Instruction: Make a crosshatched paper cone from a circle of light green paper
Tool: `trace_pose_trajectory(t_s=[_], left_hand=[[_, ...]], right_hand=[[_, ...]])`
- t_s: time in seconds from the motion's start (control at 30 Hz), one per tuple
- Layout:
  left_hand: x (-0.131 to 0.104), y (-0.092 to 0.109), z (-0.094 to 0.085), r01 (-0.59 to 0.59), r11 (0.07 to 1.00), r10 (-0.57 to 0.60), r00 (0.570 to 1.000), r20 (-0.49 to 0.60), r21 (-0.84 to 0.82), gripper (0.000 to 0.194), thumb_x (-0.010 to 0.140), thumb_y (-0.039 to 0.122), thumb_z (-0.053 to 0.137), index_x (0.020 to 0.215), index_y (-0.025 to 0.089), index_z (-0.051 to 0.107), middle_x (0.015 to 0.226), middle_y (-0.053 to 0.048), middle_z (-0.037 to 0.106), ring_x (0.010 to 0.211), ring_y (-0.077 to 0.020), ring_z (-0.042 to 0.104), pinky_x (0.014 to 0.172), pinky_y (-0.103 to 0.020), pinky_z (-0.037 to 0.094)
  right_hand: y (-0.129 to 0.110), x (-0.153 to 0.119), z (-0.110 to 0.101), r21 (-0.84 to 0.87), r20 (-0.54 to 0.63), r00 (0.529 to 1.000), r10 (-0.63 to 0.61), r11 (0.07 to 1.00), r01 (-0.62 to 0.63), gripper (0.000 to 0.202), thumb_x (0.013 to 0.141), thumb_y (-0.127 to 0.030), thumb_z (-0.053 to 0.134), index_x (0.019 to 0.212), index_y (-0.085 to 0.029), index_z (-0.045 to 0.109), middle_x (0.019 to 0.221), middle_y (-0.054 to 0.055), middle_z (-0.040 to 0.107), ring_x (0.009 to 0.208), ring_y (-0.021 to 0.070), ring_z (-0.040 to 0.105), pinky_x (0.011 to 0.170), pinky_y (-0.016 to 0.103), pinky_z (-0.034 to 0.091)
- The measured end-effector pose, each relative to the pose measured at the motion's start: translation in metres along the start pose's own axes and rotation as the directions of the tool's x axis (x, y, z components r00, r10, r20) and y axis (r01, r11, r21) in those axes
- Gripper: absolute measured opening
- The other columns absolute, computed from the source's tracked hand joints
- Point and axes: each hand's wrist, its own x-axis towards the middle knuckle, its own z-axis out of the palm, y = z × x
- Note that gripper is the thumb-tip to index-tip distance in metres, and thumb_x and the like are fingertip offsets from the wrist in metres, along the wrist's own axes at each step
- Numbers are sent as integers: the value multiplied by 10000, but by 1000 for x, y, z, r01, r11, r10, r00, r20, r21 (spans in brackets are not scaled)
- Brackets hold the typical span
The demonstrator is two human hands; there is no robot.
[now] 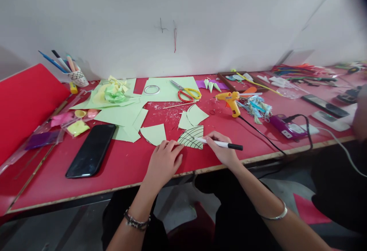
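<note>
My right hand [223,151] is closed round a white marker [219,143] with a black end. Its tip touches a pale green fan-shaped paper piece [192,135] that bears curved black lines. My left hand [167,156] lies flat at the table edge, fingers stretched, with fingertips at the left corner of that piece. Just beyond the left hand is a plain fan-shaped piece [155,133] with a dark curved edge. More cut green pieces [197,115] overlap behind the lined one, one with a black arc drawn on it.
Red-and-yellow scissors [187,92] and a silver ring [151,89] lie on green paper behind. A yellow glue gun [229,100] trails its cord to the right, near a purple power strip [288,127]. At left are a black phone [91,151] and a pen cup [78,78]. Another person sits far right.
</note>
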Motion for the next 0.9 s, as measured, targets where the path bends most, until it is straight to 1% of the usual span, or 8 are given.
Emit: trace_pose_trajectory(t_s=[0.13, 0.3, 0.43, 0.8, 0.9], left_hand=[[0, 0, -1, 3, 1000, -3, 1000, 7, 1, 295, 846, 224, 386, 1100, 205, 535, 1037, -56, 541, 951, -201, 459, 814, -352, 421], [1, 1, -1, 11, 1000, -11, 1000, 4, -6, 291, 845, 225, 392, 1095, 205, 540, 1042, -56, 544, 954, -200, 462, 815, -350, 424], [1, 1, -1, 14, 1000, -14, 1000, 16, -1, 295, 850, 227, 385, 1102, 200, 535, 1049, -50, 543, 959, -199, 455, 818, -345, 420], [1, 0, -1, 6, 1000, -6, 1000, 5, -4, 300, 849, 225, 381, 1102, 197, 539, 1042, -59, 547, 952, -202, 457, 810, -352, 425], [1, 0, -2, 9, 1000, -9, 1000, 7, -7, 300, 849, 226, 380, 1103, 194, 537, 1042, -60, 547, 954, -203, 457, 816, -355, 423]], right_hand=[[2, -8, -5, 13, -1, 1000, 3, 1000, -3, 180, 759, -303, 498, 643, -185, 567, 629, 23, 616, 611, 163, 554, 554, 262, 400], [4, -15, -12, -18, 3, 1000, 7, 1000, -7, 209, 771, -330, 490, 634, -188, 560, 629, 22, 610, 596, 160, 544, 525, 259, 389], [5, -18, -15, -31, 8, 999, 36, 999, -36, 206, 769, -326, 488, 629, -189, 554, 624, 21, 606, 593, 159, 538, 517, 256, 381], [0, -27, -21, 22, -19, 993, 116, 993, -116, 181, 729, -294, 513, 585, -189, 548, 572, 9, 588, 529, 139, 504, 479, 245, 365], [1, -28, -24, 90, -19, 991, 136, 987, -134, 185, 734, -280, 498, 583, -184, 547, 535, 3, 559, 485, 120, 466, 446, 234, 347]])
